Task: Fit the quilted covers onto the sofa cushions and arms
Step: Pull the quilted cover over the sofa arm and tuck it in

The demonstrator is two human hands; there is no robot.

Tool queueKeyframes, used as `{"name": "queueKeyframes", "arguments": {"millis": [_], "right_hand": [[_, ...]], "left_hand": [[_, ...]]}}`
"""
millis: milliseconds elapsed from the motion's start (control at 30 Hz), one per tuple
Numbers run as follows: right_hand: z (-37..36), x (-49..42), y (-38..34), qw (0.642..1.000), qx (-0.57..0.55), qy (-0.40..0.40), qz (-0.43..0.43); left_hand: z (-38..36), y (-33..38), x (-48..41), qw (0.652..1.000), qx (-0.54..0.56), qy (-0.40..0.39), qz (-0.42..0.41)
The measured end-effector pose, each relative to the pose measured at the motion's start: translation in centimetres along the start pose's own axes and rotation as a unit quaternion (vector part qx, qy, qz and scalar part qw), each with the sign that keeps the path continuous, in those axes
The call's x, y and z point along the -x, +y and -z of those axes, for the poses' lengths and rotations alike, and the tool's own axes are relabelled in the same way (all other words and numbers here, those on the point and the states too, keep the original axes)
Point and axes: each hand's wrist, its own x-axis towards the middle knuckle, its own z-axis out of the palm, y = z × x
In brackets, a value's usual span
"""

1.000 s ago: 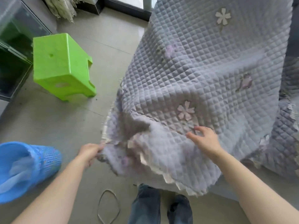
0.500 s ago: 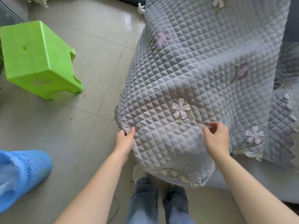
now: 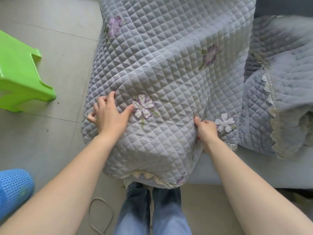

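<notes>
A lilac quilted cover [image 3: 169, 68] with embroidered flowers is draped over the sofa arm, its lace hem hanging just above my knees. My left hand [image 3: 110, 114] lies flat on top of it near the left side, fingers spread, thumb toward a white flower. My right hand [image 3: 205, 131] grips a fold of the same cover at its right side, where the arm meets the seat. A second quilted cover [image 3: 279, 92] with a lace edge lies bunched on the seat to the right.
A green plastic stool [image 3: 20, 75] stands on the tiled floor at the left. A blue mesh basket [image 3: 13, 189] lies at the lower left. A rubber loop [image 3: 101, 216] is on the floor by my feet. Bare sofa seat [image 3: 211, 168] shows at lower right.
The cover's loose front end has been pulled down over the arm. My left hand moved from the cover's left edge up onto its top and flattened; my right hand slid down its right side.
</notes>
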Motion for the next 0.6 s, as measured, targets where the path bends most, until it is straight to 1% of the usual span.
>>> {"name": "queueKeyframes", "arguments": {"millis": [67, 133, 200, 300, 433, 467, 533, 600], "right_hand": [[0.8, -1.0, -0.1, 0.997, 0.066, -0.035, 0.034], [1.5, -1.7, -0.6, 0.987, 0.141, -0.047, 0.063], [1.7, -2.1, -1.7, 0.982, 0.163, -0.018, 0.089], [2.3, -3.1, -4.5, 0.980, 0.146, 0.042, 0.128], [3.0, -6.3, -9.5, 0.963, 0.108, 0.146, 0.197], [3.2, -7.6, -10.7, 0.959, 0.105, 0.158, 0.211], [3.7, -9.7, -12.6, 0.954, 0.153, 0.134, 0.222], [3.9, -10.6, -12.7, 0.940, 0.227, 0.080, 0.242]], "left_hand": [[-0.6, 1.4, -1.0, 0.999, -0.020, 0.040, 0.014], [-0.6, 1.9, -1.7, 0.997, -0.043, 0.068, 0.000], [-0.1, 2.0, -2.0, 0.996, -0.055, 0.065, -0.024], [1.1, 3.1, -2.0, 0.996, 0.008, 0.077, -0.032], [1.9, 6.8, -3.1, 0.983, 0.086, 0.150, -0.060], [1.8, 7.9, -3.9, 0.978, 0.100, 0.168, -0.067], [1.0, 9.7, -6.0, 0.977, 0.111, 0.173, -0.063], [0.0, 10.5, -7.7, 0.985, 0.096, 0.143, -0.027]]}}
